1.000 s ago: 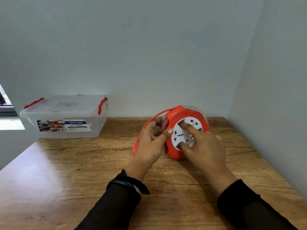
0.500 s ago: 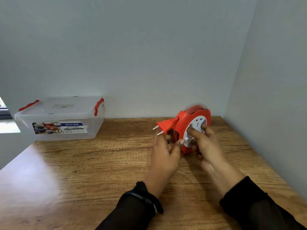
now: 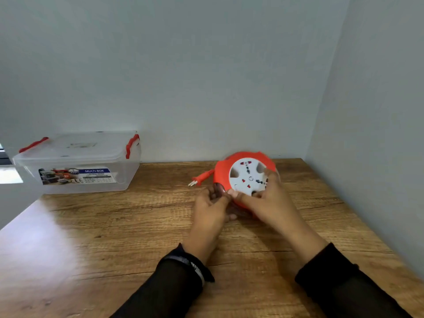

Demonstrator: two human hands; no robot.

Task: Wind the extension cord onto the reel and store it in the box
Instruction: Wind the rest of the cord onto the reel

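An orange cord reel (image 3: 221,174) with a white socket face lies tilted toward me on the wooden table (image 3: 114,226), right of centre. Its orange plug (image 3: 199,179) sticks out to the left on a short length of cord, its prongs resting on the table. My left hand (image 3: 212,206) grips the reel's lower left edge. My right hand (image 3: 267,198) holds the lower right rim, with its fingers over the white face. The clear plastic box (image 3: 78,161) with red latches stands at the back left with its lid on.
A pale wall runs along the back edge of the table, and another wall closes off the right side. At the far left edge a dark frame and a bright strip show behind the box.
The loose loop of cord has gone into the reel, leaving only the plug out. The reel has turned from standing on edge to lying with its socket face toward me, still in both hands.
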